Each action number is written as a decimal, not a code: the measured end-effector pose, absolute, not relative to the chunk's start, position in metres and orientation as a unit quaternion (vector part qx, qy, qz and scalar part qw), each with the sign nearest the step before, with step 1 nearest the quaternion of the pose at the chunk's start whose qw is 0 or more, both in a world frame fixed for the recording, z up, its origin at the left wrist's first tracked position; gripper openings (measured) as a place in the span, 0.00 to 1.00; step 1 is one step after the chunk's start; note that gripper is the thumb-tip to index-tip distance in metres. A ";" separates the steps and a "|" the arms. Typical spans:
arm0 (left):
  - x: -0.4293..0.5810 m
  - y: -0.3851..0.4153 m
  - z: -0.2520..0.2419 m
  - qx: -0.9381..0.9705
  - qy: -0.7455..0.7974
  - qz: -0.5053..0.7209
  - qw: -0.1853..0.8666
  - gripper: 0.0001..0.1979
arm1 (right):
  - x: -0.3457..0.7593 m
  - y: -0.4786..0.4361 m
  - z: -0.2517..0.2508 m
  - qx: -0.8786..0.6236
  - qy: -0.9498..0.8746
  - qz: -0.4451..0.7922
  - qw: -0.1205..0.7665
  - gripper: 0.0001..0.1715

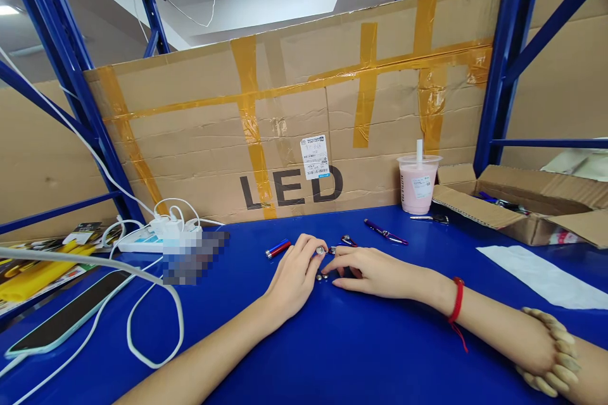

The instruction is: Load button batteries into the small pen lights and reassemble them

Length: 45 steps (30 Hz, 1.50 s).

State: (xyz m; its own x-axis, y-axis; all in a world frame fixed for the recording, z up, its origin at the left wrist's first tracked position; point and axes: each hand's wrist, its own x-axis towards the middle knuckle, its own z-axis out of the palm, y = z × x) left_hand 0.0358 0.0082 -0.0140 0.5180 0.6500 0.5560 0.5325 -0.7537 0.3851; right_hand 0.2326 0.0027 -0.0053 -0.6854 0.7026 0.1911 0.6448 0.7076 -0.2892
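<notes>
My left hand [294, 275] rests on the blue table [332, 342], its fingers curled and pinching a small silver round part [321, 250]. My right hand [368, 269] lies beside it, fingertips meeting the left hand's over another tiny silver piece [320, 278] on the table; its fingers are bent together, and what they hold is too small to name. A red-and-blue pen-like stick [278, 248] lies just left of the hands. A small dark clip-like piece [349, 240] and a purple pen [386, 233] lie just beyond them.
A taped cardboard sheet marked LED [289, 133] walls the back. A pink drink cup with a straw [418, 182] and an open carton [522, 205] stand right. A power strip with chargers [159, 234], white cables [156, 329] and a phone [71, 316] lie left. White paper [541, 275] lies right.
</notes>
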 end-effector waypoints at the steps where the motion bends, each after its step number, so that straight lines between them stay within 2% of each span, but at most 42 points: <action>1: 0.036 0.008 -0.014 0.868 0.339 0.354 0.081 0.09 | 0.233 0.003 -0.006 -0.371 -0.911 0.104 0.149 0.17; 13: 0.035 0.008 -0.014 0.878 0.314 0.349 0.089 0.08 | 0.231 0.000 -0.002 -0.394 -0.897 0.127 0.155 0.16; 19: 0.037 0.006 -0.013 0.880 0.289 0.363 0.098 0.08 | 0.232 0.001 -0.005 -0.355 -0.917 0.101 0.150 0.15; 40: 0.037 0.002 -0.011 0.885 0.288 0.350 0.107 0.08 | 0.226 -0.007 -0.001 -0.377 -0.914 0.068 0.133 0.12; 45: 0.037 0.002 -0.010 0.887 0.288 0.348 0.098 0.08 | 0.226 -0.007 -0.002 -0.358 -0.921 0.064 0.142 0.14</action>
